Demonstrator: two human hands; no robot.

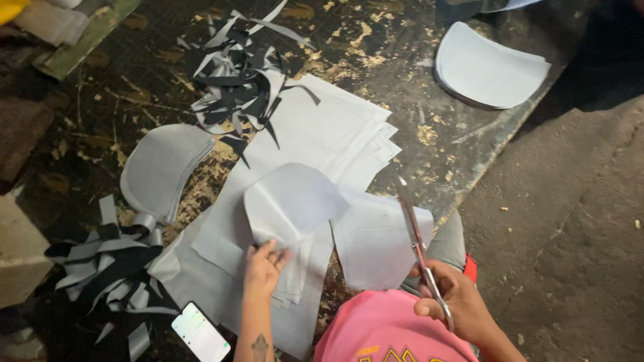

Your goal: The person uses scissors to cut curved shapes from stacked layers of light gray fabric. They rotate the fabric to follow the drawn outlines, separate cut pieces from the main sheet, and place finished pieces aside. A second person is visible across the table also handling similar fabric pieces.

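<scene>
Head view. Left hand (pixel 263 267) lies on a stack of grey sheets (pixel 315 141) on the dark, scarred table (pixel 429 134); fingers pinch the lower edge of a dome-shaped grey cutout (pixel 292 200) lying on top of the stack. Right hand (pixel 456 302), fingers closed around the handles of scissors (pixel 419 245), blades shut and pointing away, above the table's near edge. Trimmed strips (pixel 241 74) piled beyond the sheets; more strips (pixel 111 268) left. Cut-piece stacks (pixel 161 167), (pixel 486 67). Phone (pixel 200 333) by the left forearm.
</scene>
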